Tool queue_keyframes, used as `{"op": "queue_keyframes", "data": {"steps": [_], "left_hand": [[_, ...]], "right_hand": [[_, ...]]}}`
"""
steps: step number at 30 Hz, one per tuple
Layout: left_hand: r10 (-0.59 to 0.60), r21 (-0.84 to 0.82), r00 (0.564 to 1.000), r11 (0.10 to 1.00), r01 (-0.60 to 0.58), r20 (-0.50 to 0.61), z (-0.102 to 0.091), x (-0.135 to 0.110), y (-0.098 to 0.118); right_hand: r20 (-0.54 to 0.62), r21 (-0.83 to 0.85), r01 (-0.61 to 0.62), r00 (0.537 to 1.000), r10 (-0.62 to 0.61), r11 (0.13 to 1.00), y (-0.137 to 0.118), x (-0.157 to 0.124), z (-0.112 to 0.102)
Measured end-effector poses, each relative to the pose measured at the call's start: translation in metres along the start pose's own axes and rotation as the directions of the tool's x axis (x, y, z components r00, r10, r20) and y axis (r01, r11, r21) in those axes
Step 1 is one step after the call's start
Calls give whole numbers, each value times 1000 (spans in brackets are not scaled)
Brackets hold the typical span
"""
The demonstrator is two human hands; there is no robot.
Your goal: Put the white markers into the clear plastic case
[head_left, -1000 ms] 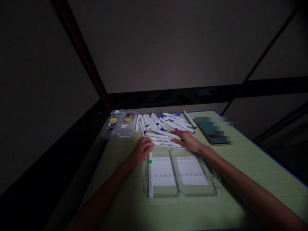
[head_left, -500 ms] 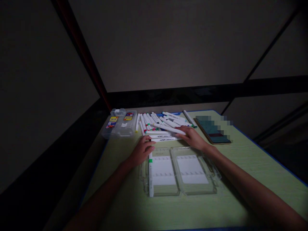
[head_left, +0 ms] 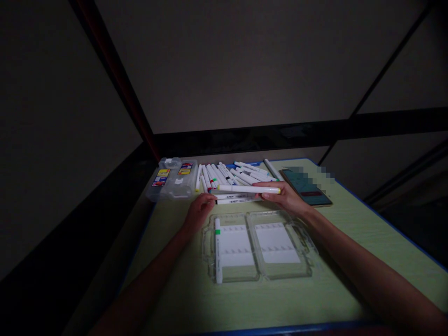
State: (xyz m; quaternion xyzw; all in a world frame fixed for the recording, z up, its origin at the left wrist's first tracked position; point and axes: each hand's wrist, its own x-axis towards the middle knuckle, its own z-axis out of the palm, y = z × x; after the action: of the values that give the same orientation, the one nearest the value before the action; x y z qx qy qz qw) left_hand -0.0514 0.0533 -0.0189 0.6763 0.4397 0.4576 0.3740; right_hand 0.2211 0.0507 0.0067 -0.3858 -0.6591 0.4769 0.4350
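With our right hand (head_left: 285,196) we hold a yellow-ended white marker (head_left: 241,189) crosswise beyond the open clear case (head_left: 255,249), thumb and fingers clamped near its right end. Our left hand (head_left: 199,212) is beyond the case's left half, fingers bunched at the ends of two lying markers (head_left: 233,200); in this dim light we cannot tell whether they grip anything. Inside the case's left half lies a green-banded marker (head_left: 219,252). Farther beyond the case we see loose markers (head_left: 247,178).
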Motion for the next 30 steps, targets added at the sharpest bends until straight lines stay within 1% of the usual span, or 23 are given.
{"op": "queue_keyframes", "data": {"steps": [3, 6, 9, 11, 14, 18, 20, 23, 25, 27, 30], "left_hand": [[-61, -166, 998, 984, 60, 1, -1, -1, 8], [-80, -327, 997, 941, 82, 17, -3, -2, 13], [-85, -423, 996, 902, 86, 21, -4, -2, 11], [-86, -462, 996, 883, 82, 13, -3, -1, 8], [-98, -457, 995, 885, 87, -1, -1, 0, 4], [-121, -393, 992, 914, 104, -20, 0, 1, 1], [-134, -387, 990, 916, 107, -43, 0, 2, 1], [-151, -418, 985, 902, 105, -79, 0, 2, 1], [-168, -445, 982, 888, 112, -88, 0, 2, 0], [-191, -464, 978, 876, 134, -78, 1, 2, -1], [-221, -490, 974, 855, 166, -55, 2, 2, -1]], "right_hand": [[31, -14, 20, 999, -19, 1000, -6, -2, 4], [93, -61, 46, 995, -40, 997, -13, -4, 9], [130, -84, 75, 990, -64, 994, -17, -5, 14], [146, -91, 63, 988, -50, 994, -17, -6, 16], [158, -106, 15, 988, 1, 994, -15, -6, 19], [165, -123, 28, 986, -7, 992, -15, -4, 19], [195, -66, 19, 981, -6, 998, -16, -4, 17], [238, 77, -1, 971, -17, 997, -18, -5, 14], [243, 115, 1, 970, -29, 993, -20, -8, 14], [250, 95, -8, 968, -16, 995, -23, -13, 14], [313, 28, -26, 949, 16, 999, -26, -23, 18]]}}
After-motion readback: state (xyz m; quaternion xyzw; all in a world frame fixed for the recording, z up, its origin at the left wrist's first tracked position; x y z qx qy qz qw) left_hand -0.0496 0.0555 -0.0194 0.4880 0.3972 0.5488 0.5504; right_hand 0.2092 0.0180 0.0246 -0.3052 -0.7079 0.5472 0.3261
